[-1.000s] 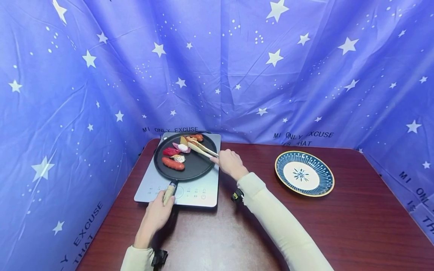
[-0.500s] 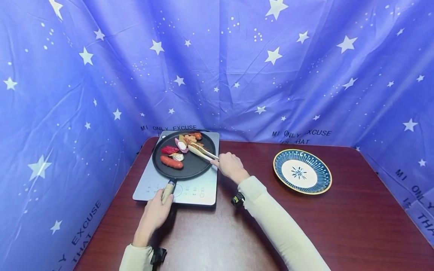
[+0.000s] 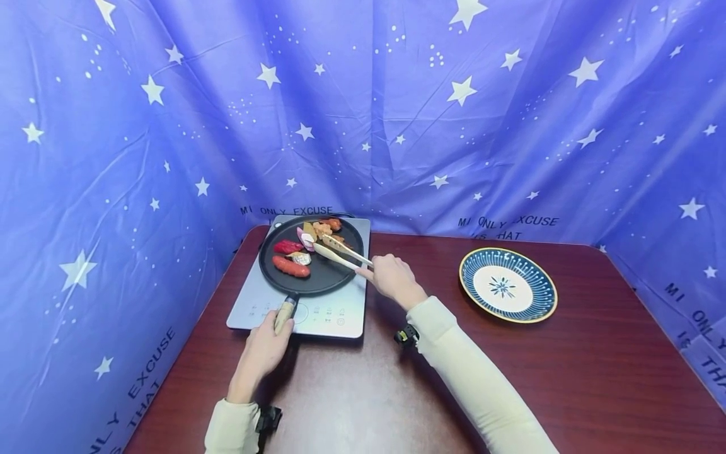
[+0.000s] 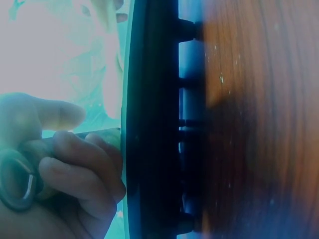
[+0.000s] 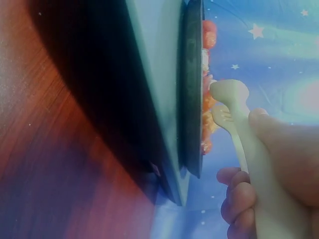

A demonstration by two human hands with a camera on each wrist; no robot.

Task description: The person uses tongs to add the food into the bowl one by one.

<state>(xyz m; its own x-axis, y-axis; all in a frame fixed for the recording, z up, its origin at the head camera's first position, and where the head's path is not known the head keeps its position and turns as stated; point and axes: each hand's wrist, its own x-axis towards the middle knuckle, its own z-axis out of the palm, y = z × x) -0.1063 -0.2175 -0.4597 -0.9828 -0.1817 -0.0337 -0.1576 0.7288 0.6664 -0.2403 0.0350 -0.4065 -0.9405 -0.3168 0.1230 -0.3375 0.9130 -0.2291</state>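
My left hand grips the wooden-looking handle of a flat black frying pan; its curled fingers also show in the left wrist view. In the pan lie a red sausage, a deep red piece, a silvery piece, a purple-and-white piece and several orange-brown pieces. My right hand holds pale tongs from the pan's right side. The tongs' tips stand apart over the food's right edge, with nothing visible between them.
The pan sits on a silver induction cooktop on a dark red wooden table. To the right stands a blue-and-white patterned plate with a yellow rim. Blue star-printed curtains enclose the table's back and sides.
The tongs' tips have spread apart and drawn slightly back from the food. The purple-and-white piece has turned in the pan. My left hand stays on the handle; the head view shifts slightly.
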